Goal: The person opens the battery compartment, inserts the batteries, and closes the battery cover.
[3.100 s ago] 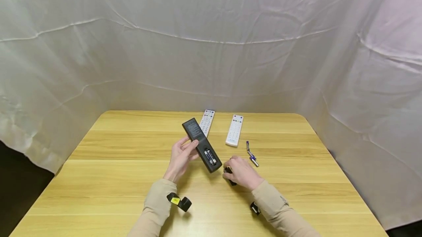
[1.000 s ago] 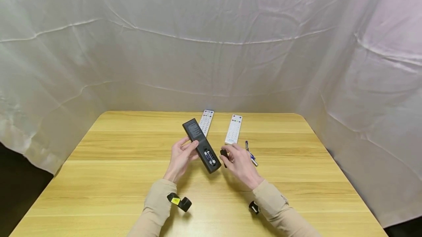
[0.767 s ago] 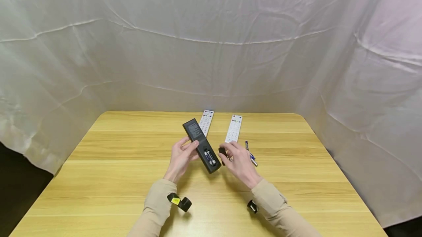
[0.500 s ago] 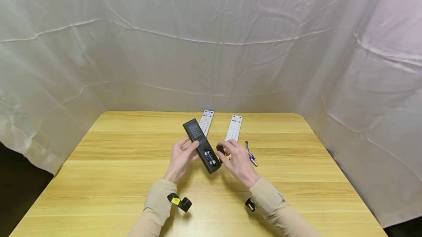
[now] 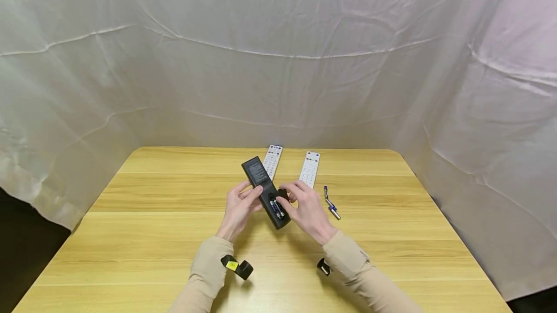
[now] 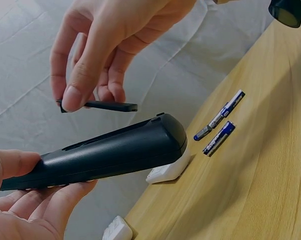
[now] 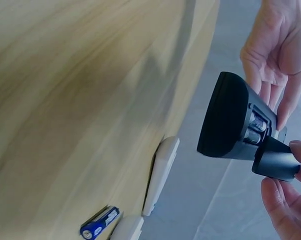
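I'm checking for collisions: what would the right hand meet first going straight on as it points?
Likely the black remote, with the black cover the right hand pinches touching first; the left wrist view shows a gap below the cover, its depth unclear.

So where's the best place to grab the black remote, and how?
I'd grip the black remote by its middle from the left, thumb above, fingers underneath, like the left hand: it's long and slim, and that leaves its open battery slot clear.

Curtained-off workspace, grey drapes [image 5: 278,76], wood-grain table [image 5: 130,235]
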